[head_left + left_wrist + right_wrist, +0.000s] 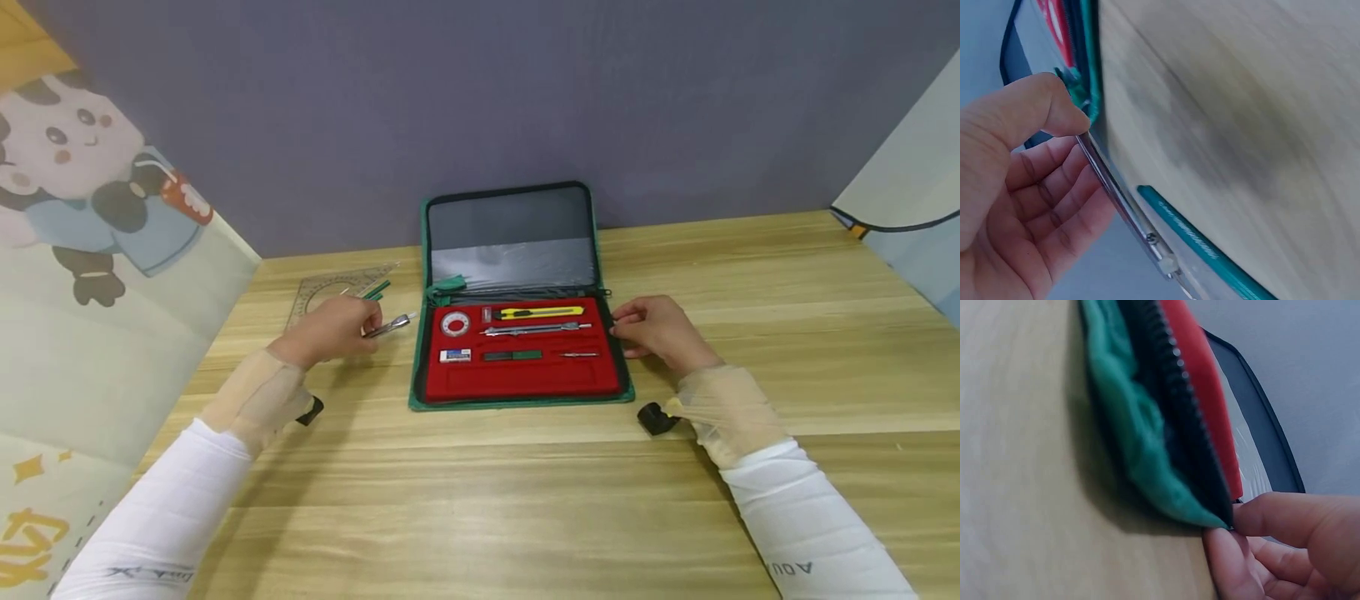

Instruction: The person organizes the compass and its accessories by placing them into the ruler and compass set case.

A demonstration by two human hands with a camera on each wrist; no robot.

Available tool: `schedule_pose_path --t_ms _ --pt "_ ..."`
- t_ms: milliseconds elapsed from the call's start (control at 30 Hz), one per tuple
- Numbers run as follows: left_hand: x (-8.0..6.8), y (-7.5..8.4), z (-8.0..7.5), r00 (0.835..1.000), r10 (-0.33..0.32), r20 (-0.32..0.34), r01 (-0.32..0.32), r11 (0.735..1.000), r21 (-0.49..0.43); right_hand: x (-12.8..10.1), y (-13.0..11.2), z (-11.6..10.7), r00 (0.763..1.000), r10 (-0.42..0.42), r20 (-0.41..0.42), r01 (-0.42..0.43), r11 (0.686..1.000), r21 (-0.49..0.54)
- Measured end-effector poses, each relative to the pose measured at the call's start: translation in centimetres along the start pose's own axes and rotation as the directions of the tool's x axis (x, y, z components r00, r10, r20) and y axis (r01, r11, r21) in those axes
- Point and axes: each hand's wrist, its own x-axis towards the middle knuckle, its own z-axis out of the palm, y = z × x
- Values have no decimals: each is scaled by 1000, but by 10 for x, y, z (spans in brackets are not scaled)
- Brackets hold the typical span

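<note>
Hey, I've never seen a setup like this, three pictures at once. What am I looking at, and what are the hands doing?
These are a person's two bare hands, no machine. The big picture comes from a head-worn camera; the other two from cameras on each wrist. On the wooden table lies an open green drawing-instrument case with a red tray. The left hand holds a metal compass beside it, seen close in the left wrist view. The right hand pinches the case's right edge. A clear set square lies behind.
</note>
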Motion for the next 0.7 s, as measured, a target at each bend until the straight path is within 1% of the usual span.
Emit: schedule_pose_path --t_ms 167,267,400,467,633,700 --pt "4 10 -6 1000 10 -9 -10 1000 -9 1 0 -1 1000 10 -1 -10 1000 -2" --pt "8 18 -7 999 28 -23 -29 1000 -10 1 -1 0 1000 13 -3 -13 1000 3" --pt "14 33 -8 997 69 -42 -68 997 23 0 -3 0 1000 11 -4 -10 1000 7" --pt "18 40 -8 995 88 -43 -87 996 26 0 -2 0 1000 11 -4 -11 1000 7" --pt "28 58 -10 993 118 -28 -119 993 -20 1 0 0 1000 19 -5 -19 1000 5" --pt "32 65 -10 992 121 -25 -121 992 -28 2 1 0 1000 19 -8 -19 1000 0"
